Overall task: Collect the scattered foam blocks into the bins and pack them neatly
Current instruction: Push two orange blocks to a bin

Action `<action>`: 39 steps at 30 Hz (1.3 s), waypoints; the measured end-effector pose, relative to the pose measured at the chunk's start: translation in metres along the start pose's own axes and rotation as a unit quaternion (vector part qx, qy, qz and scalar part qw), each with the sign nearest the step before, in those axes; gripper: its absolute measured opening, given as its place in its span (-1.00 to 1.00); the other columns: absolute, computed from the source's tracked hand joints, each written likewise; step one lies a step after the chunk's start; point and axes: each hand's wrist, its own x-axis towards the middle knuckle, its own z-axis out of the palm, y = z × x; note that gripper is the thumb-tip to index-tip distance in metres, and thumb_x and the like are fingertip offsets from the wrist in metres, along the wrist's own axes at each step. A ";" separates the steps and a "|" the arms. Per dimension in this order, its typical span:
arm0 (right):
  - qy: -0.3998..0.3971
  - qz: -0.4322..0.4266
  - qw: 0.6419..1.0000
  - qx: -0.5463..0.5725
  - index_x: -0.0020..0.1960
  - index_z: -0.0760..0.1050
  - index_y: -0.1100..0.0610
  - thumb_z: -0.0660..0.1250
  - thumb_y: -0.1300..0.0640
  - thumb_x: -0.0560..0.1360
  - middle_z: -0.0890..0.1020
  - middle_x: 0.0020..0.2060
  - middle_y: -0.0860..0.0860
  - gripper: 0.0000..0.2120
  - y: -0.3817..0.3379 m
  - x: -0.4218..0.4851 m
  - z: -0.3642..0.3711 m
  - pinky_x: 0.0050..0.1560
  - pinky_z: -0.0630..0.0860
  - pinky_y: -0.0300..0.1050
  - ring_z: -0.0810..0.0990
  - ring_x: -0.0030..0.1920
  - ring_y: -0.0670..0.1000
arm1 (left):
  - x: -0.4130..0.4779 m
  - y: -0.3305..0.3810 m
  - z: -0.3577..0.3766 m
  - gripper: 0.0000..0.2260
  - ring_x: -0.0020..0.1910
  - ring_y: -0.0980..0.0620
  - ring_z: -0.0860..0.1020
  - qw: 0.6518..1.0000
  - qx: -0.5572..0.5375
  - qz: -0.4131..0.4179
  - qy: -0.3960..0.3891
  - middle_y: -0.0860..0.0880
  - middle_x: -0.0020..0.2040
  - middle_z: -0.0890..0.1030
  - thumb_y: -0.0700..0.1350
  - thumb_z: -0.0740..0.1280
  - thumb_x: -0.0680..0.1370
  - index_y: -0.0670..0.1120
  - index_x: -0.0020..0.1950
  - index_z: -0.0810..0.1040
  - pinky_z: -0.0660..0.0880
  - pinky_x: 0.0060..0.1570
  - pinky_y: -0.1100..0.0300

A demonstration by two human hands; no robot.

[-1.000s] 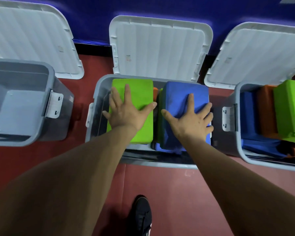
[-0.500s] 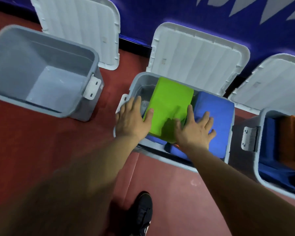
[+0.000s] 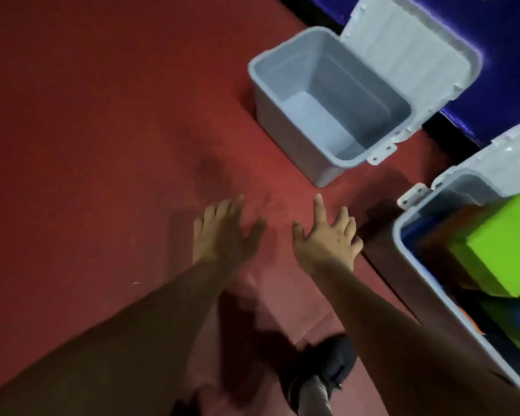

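A grey bin [image 3: 403, 235] at the right edge holds a green foam block [image 3: 499, 244] on top of blue and orange blocks. Further back stands an empty grey bin [image 3: 279, 115]. My left hand [image 3: 222, 232] and my right hand [image 3: 324, 238] hover over the bare red floor with fingers spread and hold nothing. The right hand is just left of the filled bin's corner. Motion blurs the left hand.
White lids [image 3: 409, 52] lean against the blue wall behind the bins, the second lid [image 3: 511, 157] behind the filled bin. My black shoe [image 3: 327, 370] is on the red floor [image 3: 102, 130] at the bottom centre.
Both hands have come off the green and blue blocks and out of the bin. The view has swung left, so the filled bin now sits at the right edge.
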 end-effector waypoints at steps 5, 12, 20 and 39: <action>-0.037 -0.127 0.990 -0.057 0.64 -0.03 -0.20 0.14 -0.25 0.61 0.08 0.60 0.23 -0.34 -0.147 -0.086 0.083 0.47 0.10 0.35 0.04 0.59 0.27 | -0.064 -0.184 -0.052 -0.31 0.39 -0.17 0.32 0.987 0.017 -0.160 0.028 -0.06 0.47 0.37 0.39 0.01 0.56 -0.01 0.55 0.28 0.23 0.35 -0.08; -0.079 -0.283 0.944 -0.151 0.62 0.01 -0.17 0.14 -0.25 0.60 0.20 0.54 0.22 -0.34 -0.320 -0.224 0.188 0.42 0.21 0.26 0.13 0.55 0.24 | -0.187 -0.392 -0.112 -0.26 0.43 -0.13 0.30 0.944 -0.032 -0.317 0.090 -0.05 0.50 0.33 0.42 -0.05 0.57 -0.02 0.60 0.19 0.21 0.40 -0.10; -0.162 -0.420 0.859 -0.245 0.64 -0.09 -0.19 0.14 -0.22 0.61 0.03 0.62 0.21 -0.31 -0.469 -0.363 0.293 0.48 0.11 0.26 0.02 0.60 0.24 | -0.323 -0.563 -0.151 -0.24 0.44 -0.14 0.27 0.855 -0.076 -0.497 0.123 -0.08 0.50 0.29 0.41 -0.05 0.56 -0.04 0.62 0.14 0.19 0.41 -0.10; -0.200 -0.542 0.764 -0.287 0.65 -0.05 -0.15 0.15 -0.22 0.62 0.07 0.59 0.22 -0.32 -0.786 -0.513 0.477 0.46 0.14 0.30 0.07 0.57 0.24 | -0.358 -0.888 -0.275 -0.23 0.49 -0.13 0.21 0.771 -0.106 -0.604 0.171 -0.08 0.55 0.23 0.42 -0.12 0.55 -0.01 0.63 0.10 0.17 0.46 -0.10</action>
